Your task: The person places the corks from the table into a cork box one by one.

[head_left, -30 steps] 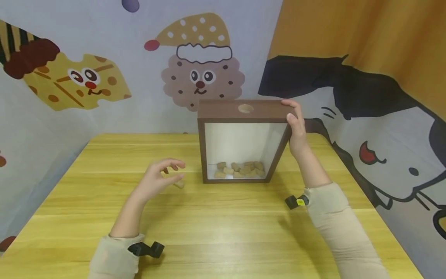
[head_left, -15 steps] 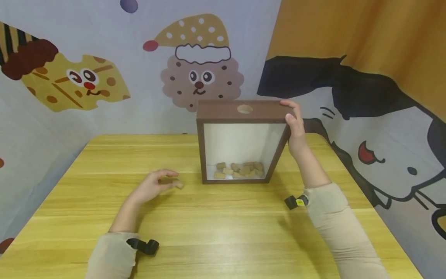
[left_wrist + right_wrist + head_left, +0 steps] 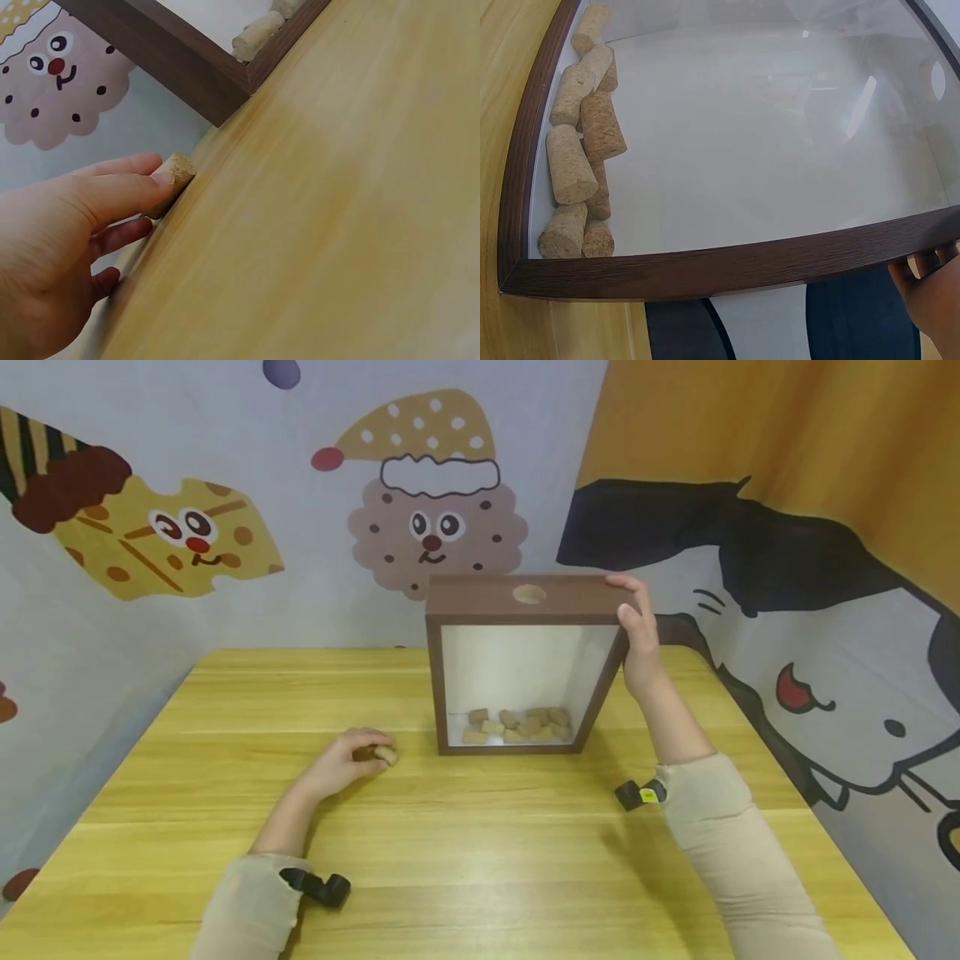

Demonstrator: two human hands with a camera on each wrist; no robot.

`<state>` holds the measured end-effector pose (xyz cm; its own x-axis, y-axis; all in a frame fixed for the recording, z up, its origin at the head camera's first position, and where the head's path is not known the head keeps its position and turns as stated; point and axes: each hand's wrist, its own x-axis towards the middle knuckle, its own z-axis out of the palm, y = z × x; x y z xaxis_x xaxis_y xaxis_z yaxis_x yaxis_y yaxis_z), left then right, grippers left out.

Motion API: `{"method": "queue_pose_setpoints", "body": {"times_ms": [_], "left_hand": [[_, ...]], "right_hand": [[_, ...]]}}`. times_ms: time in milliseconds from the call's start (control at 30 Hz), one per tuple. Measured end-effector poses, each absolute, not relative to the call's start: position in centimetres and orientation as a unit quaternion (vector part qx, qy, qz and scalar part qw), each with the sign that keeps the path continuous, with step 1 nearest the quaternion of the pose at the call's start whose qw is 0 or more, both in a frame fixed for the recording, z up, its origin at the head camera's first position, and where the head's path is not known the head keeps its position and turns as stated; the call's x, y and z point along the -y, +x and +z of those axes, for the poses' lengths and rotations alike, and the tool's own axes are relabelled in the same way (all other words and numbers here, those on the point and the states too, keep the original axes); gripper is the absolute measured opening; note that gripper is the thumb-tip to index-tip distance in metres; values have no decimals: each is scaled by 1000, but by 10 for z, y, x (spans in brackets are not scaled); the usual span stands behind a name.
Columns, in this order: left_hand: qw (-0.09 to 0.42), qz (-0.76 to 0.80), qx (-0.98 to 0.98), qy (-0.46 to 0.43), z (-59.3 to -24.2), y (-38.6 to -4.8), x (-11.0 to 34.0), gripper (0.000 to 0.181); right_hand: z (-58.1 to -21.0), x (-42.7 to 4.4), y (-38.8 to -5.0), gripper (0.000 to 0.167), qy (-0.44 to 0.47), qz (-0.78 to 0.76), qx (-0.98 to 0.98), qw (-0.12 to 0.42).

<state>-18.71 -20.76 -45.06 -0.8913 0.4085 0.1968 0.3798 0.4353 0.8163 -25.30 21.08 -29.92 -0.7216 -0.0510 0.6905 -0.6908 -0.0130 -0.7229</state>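
Observation:
My left hand (image 3: pixel 341 766) pinches a cork (image 3: pixel 174 180) between thumb and fingers, low at the tabletop left of the box. A brown-framed shadow box (image 3: pixel 528 685) with a clear front stands upright on the table, a round hole (image 3: pixel 529 594) in its top. Several corks (image 3: pixel 571 165) lie heaped along the bottom inside it. At the box's upper right corner my right hand (image 3: pixel 640 639) grips the frame, thumb on the front edge and fingers over the top. In the right wrist view only part of that hand (image 3: pixel 934 296) shows at the frame's side.
The wooden table (image 3: pixel 480 860) carries the box near its back edge. Behind it hangs a cloth backdrop (image 3: pixel 300 610) with cartoon figures. A small black camera (image 3: pixel 326 888) is strapped at the left sleeve, another black camera (image 3: pixel 630 794) at the right one.
My left hand has come down onto the loose cork on the table, and its thumb and fingers have closed on it. The right hand and the box have stayed in place.

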Motion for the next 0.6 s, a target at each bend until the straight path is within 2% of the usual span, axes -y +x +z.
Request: {"method": "queue_pose_setpoints", "body": {"times_ms": [133, 333, 600], "left_hand": [[16, 478, -846, 235, -442, -183, 203, 29], [10, 479, -851, 214, -459, -194, 210, 24], [11, 479, -861, 170, -443, -188, 205, 25]], "right_hand": [[-298, -212, -252, 43, 280, 653, 662, 238], [-298, -212, -252, 43, 285, 652, 662, 235], [-298, -212, -253, 42, 291, 654, 655, 242]]}}
